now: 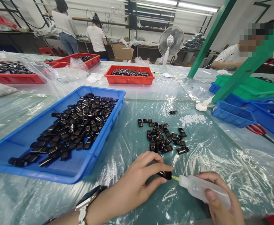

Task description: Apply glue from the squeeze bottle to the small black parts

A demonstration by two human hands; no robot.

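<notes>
Between the thumb and fingers of my left hand (pixel 144 175) is a small black toy car body (pixel 165 174), held just above the green mat. My right hand (pixel 226 200) is wrapped round a translucent white squeeze bottle (pixel 207 189), tilted on its side. Its thin yellowish nozzle (pixel 175 178) points left and meets the right end of the car body, or nearly so; I cannot tell whether they touch. Beyond my hands lies a loose pile of similar black car bodies (pixel 162 136). A scatter of small white pieces (pixel 194 119) lies to the right of that pile.
A large blue tray (pixel 80 175) of black car bodies stands at the left. Red trays (pixel 129 80) stand farther back. On the right are a green post (pixel 212 40), blue bins (pixel 234 117), a green bin (pixel 247 89) and red-handled pliers (pixel 256 128). Other people are in the background.
</notes>
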